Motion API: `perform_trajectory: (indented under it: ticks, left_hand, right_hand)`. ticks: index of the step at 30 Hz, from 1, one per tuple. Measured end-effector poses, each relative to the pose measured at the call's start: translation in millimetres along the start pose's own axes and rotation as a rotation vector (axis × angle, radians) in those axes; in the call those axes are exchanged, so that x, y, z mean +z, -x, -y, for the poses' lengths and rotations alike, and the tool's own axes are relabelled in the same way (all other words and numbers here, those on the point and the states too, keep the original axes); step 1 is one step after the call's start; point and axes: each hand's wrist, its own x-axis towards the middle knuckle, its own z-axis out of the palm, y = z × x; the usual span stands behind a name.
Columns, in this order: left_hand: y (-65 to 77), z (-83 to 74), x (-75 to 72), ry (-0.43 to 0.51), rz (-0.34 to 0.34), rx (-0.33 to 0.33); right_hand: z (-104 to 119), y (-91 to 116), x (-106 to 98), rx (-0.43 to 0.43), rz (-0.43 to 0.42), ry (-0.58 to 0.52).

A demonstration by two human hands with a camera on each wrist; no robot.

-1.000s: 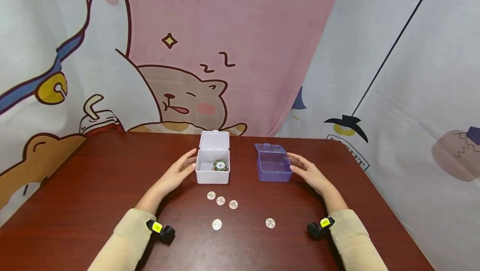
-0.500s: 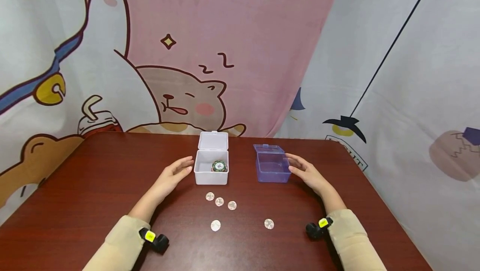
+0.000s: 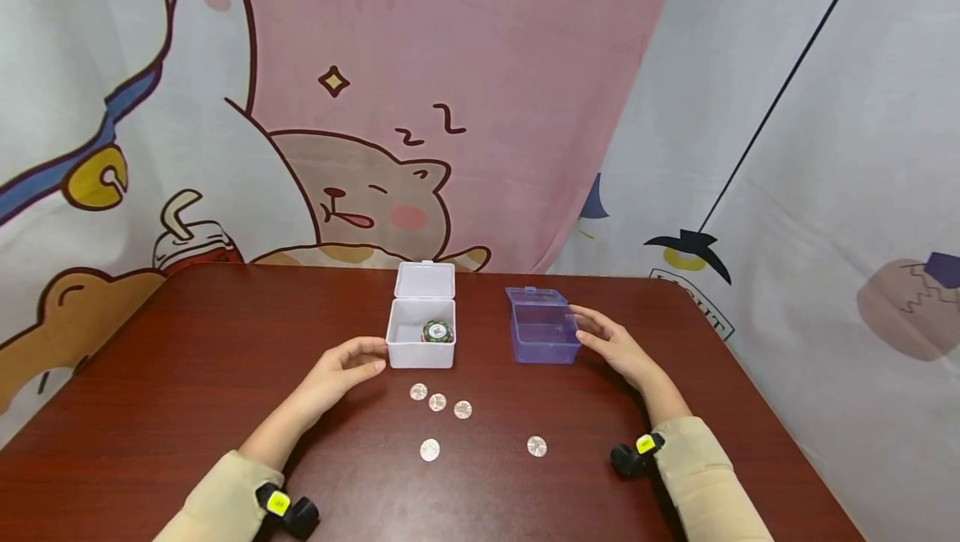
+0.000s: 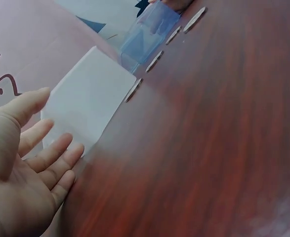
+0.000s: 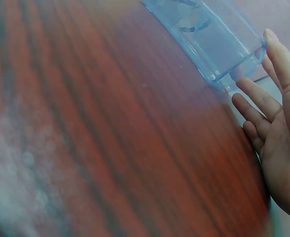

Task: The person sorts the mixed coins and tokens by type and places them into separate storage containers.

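Note:
A white plastic box [image 3: 421, 356] stands on the table with its lid [image 3: 425, 281] raised. Inside it, toward the right, lies a green-patterned poker chip [image 3: 437, 331]. My left hand [image 3: 339, 375] is beside the box's front left corner, fingers loosely extended and holding nothing; whether the fingertips touch the wall I cannot tell. To the right stands a translucent blue box [image 3: 545, 353], lid also raised, with nothing visible inside. My right hand [image 3: 619, 352] is at its right side. In the right wrist view the thumb [image 5: 282, 64] reaches the box's edge, fingers relaxed.
Several shiny coin-like discs lie in front of the boxes: a row of three near the white box, including a middle disc [image 3: 437, 402], a nearer disc [image 3: 430, 449] and a right disc [image 3: 536, 446]. A printed curtain [image 3: 480, 108] hangs behind the brown table [image 3: 480, 500].
My left hand has drawn back along the white box's left side, toward me and slightly left. The right hand stays at the blue box. Boxes and discs have not moved on the table.

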Motion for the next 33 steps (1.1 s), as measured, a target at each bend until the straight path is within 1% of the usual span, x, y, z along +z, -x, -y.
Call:
perform_trajectory:
  ticks: [3,6,8,10,12,17,24,26,29,33]
  left_hand:
    - [1.6,-1.5,1.2,-0.01,0.01,-0.007]
    - [2.3,-2.5,1.2,-0.036,0.003,-0.02]
    - [2.7,-2.3,0.9,-0.057,0.01,-0.027]
    - [2.9,-1.3,0.8,-0.086,0.029,-0.019]
    - [2.8,0.0,1.5,-0.116,0.054,0.007]
    - [1.9,2.3,5.8,-0.186,0.127,0.103]
    - [1.8,-2.4,18.5,-0.282,0.204,0.161]
    - [1.2,-4.4,23.0,-0.305,0.209,0.173]
    - [-0.4,-6.4,28.4,-0.318,0.199,0.165]
    - [-2.0,-7.0,33.0,-0.362,0.164,0.134]
  right_hand:
    - [-1.0,-0.4,0.0,-0.006,0.002,-0.002]
    - [-0.5,-0.8,0.1,-0.01,0.001,-0.01]
    - [0.0,-0.7,0.3,-0.012,0.002,-0.011]
    - [-0.1,-0.8,0.6,-0.012,0.0,-0.011]
    - [-0.4,-0.6,0.7,-0.015,0.001,-0.005]
    - [-0.2,0.3,1.0,-0.021,-0.005,0.01]
    - [-0.5,0.5,0.9,-0.001,-0.004,0.013]
    - [-0.9,0.6,0.6,0.001,-0.005,0.018]
    - [-1.2,0.7,0.0,0.001,-0.004,0.015]
    - [-1.0,0.4,-0.3,0.006,-0.001,0.01]
